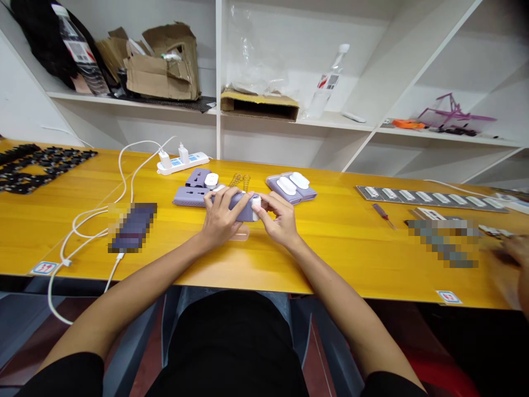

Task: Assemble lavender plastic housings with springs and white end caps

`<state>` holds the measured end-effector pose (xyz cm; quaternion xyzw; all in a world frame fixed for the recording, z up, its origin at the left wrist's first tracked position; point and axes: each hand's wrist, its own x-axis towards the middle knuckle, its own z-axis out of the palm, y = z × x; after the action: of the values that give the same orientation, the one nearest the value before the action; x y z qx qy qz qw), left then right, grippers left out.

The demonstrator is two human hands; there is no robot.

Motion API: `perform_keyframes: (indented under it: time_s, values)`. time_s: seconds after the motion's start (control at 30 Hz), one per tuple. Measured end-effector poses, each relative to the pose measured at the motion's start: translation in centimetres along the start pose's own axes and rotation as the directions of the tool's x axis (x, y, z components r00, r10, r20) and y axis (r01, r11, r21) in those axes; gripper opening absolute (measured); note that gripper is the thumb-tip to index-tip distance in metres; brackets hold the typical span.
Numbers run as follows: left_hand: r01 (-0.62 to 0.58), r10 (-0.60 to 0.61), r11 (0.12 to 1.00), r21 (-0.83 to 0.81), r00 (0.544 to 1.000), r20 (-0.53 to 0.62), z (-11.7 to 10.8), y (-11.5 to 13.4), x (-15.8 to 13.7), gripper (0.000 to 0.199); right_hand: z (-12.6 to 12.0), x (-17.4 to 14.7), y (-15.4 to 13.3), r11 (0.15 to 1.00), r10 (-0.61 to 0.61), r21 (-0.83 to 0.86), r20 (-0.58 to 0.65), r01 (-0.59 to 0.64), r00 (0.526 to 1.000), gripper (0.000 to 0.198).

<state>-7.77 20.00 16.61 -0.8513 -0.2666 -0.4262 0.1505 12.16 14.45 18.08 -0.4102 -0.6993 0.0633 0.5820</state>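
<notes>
A purple plastic casing [244,214] is held just above the table in front of me. My left hand [223,216] is closed over its left side and top, hiding much of it. At its right end, the thumb and fingers of my right hand [281,219] pinch a white piece [256,207]. Left of the hands lie more purple casings [188,196], with a white oval part [211,180] by them. Brass-coloured coil springs [240,181] lie just behind the hands. Purple casings [308,194] carrying white oval parts [299,180] rest to the right. Below my hands is a pinkish flat piece [240,234].
A phone [134,227] with a white cable [74,226] and a power strip [184,163] are at left. Black parts [49,165] cover the far left. At right are a screwdriver [384,216], a strip of white parts [424,197] and another person's blurred hand [518,253]. Shelves stand behind.
</notes>
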Motion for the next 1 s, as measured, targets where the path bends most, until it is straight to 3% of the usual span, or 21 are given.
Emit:
perform_keyframes:
  time_s: [0.2, 0.3, 0.37, 0.47, 0.53, 0.67, 0.77, 0.9, 1.0]
  values:
    - [0.009, -0.007, 0.999, -0.037, 0.999, 0.052, 0.0, -0.3, -0.1, 0.075, 0.1, 0.2, 1.2, 0.974, 0.138, 0.176, 0.043, -0.143, 0.99, 0.042]
    - [0.026, -0.023, 0.998, -0.059, 0.999, 0.037, 0.0, -0.4, -0.1, 0.078, 0.1, 0.4, 2.3, 0.917, 0.259, 0.289, 0.094, -0.275, 0.961, 0.047]
    - [0.042, -0.042, 0.996, -0.083, 0.999, 0.008, -0.2, -0.5, 0.0, 0.082, 0.0, 0.6, 2.9, 0.898, 0.326, 0.293, 0.059, -0.328, 0.944, 0.048]
    - [0.057, -0.061, 0.993, -0.106, 0.997, -0.041, -0.4, -0.5, 0.2, 0.086, -0.4, 0.9, 3.3, 0.917, 0.334, 0.248, -0.045, -0.313, 0.942, 0.048]
    - [0.047, -0.055, 0.993, -0.107, 0.996, -0.068, -0.6, -0.6, 0.3, 0.086, -0.7, 1.0, 3.0, 0.93, 0.3, 0.235, -0.041, -0.283, 0.953, 0.048]
    - [0.036, -0.046, 0.993, -0.111, 0.996, -0.082, -0.7, -0.6, 0.3, 0.085, -1.0, 1.6, 1.7, 0.927, 0.252, 0.264, 0.095, -0.268, 0.963, 0.05]
    - [0.042, -0.052, 0.991, -0.124, 0.996, -0.076, -0.6, -0.7, 0.3, 0.083, -1.1, 2.3, 0.9, 0.92, 0.222, 0.264, 0.257, -0.289, 0.941, 0.059]
    - [0.057, -0.069, 0.987, -0.147, 0.995, -0.076, -0.3, -1.0, 0.4, 0.082, -0.8, 3.1, 0.4, 0.929, 0.179, 0.223, 0.429, -0.296, 0.885, 0.088]
    - [0.036, -0.06, 0.985, -0.17, 0.988, -0.14, 0.0, -1.3, 0.4, 0.096, -0.1, 3.0, 0.8, 0.926, 0.154, 0.24, 0.467, -0.292, 0.871, 0.105]
